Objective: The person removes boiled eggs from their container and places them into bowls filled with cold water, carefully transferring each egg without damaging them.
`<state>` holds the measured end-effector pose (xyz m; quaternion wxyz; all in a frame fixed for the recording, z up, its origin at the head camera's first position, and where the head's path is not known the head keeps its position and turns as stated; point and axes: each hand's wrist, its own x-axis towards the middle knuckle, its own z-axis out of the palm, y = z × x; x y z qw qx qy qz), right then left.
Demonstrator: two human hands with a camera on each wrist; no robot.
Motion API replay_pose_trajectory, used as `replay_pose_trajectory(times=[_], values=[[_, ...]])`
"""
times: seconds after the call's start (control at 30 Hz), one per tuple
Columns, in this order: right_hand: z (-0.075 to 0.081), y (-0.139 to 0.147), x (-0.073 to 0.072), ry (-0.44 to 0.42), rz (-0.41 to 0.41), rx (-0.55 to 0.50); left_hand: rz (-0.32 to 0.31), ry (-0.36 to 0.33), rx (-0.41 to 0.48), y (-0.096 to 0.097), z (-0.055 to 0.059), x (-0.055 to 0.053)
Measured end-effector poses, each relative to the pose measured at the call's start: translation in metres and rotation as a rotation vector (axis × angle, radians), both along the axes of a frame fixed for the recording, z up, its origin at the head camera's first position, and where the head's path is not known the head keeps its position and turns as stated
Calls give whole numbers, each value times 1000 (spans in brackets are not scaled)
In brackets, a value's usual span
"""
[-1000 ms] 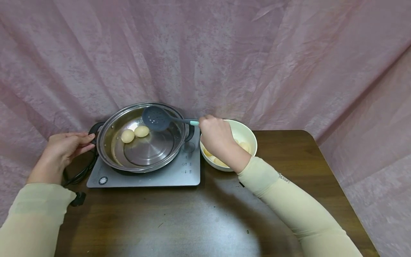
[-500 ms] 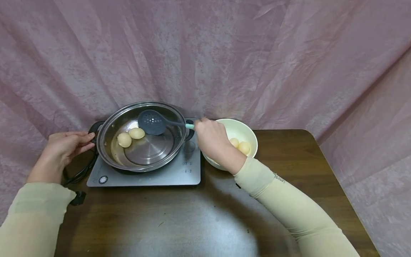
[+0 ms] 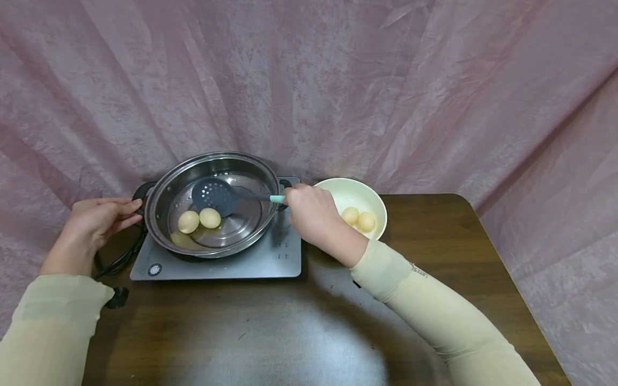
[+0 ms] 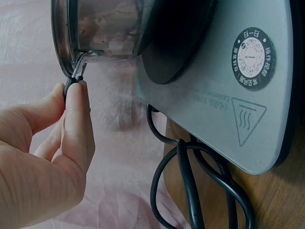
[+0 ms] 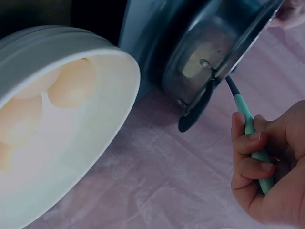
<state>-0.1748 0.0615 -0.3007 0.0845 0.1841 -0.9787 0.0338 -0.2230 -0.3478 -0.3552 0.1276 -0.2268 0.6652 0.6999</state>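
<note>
At the left, my left hand (image 3: 103, 222) pinches the black side handle (image 4: 69, 87) of a wide steel pot (image 3: 236, 233) between thumb and fingers. My right hand (image 3: 314, 214) grips the mint-green handle (image 5: 248, 119) of a dark grey slotted spoon, with its perforated head (image 3: 213, 193) inside the pot. Two pale eggs, a left one (image 3: 188, 221) and a right one (image 3: 210, 218), lie side by side in shallow liquid, right at the spoon head's near edge. A cream bowl (image 3: 340, 188) beyond my right wrist holds several more pale eggs (image 5: 74, 83), partly hidden by the forearm in the head view.
The pot stands on a flat silver induction cooker (image 3: 217, 272) on a brown wooden table (image 3: 425, 230). Black cable (image 4: 188, 176) loops beside the cooker's left side. A pink curtain (image 3: 309, 91) hangs close behind everything.
The spoon head has moved left and down into the pot, the right hand following. The two eggs shifted left, then nearer the pot's front. The left hand has stayed on the handle.
</note>
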Motion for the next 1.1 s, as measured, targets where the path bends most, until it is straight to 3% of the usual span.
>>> replay_pose_trajectory(times=[0.27,0.57,1.1], values=[[9,12,12,-91,-24,-23,1,6,3,3,1,1],[13,27,22,-79,2,-37,3,-1,9,1,2,1],[17,25,32,-83,86,-10,11,-2,2,0,1,3]])
